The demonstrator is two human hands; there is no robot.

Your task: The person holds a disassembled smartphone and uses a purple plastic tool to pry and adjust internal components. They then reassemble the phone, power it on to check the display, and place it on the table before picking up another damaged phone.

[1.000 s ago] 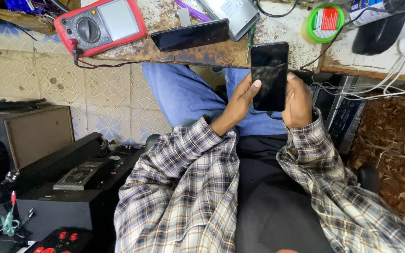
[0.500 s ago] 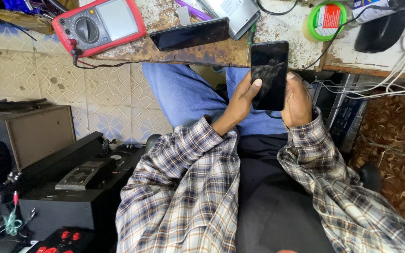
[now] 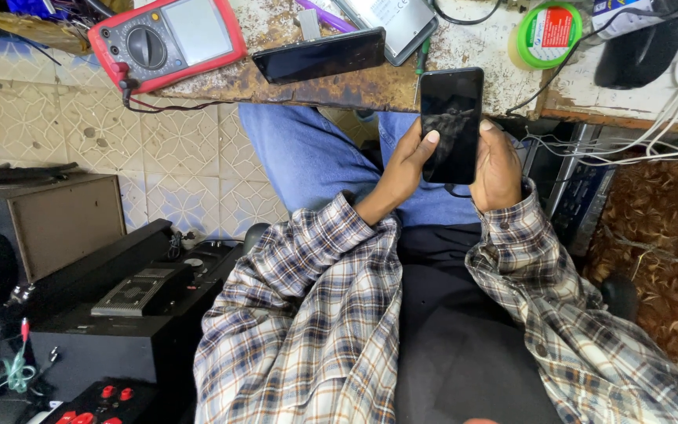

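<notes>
Phone (image 3: 450, 126) in both hands, beside bench edge (image 3: 339, 93)

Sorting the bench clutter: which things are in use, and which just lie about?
In use: black phone, held by left hand and right hand.
Lying about: red multimeter, second dark phone, green tape roll, white cables.

A worn, rust-stained workbench (image 3: 355, 86) runs across the top. On it lie a red multimeter (image 3: 168, 38), a dark phone (image 3: 319, 56) (near the front edge), a grey flat device (image 3: 398, 20), a green tape roll (image 3: 549, 35) and white cables (image 3: 668, 110).
</notes>
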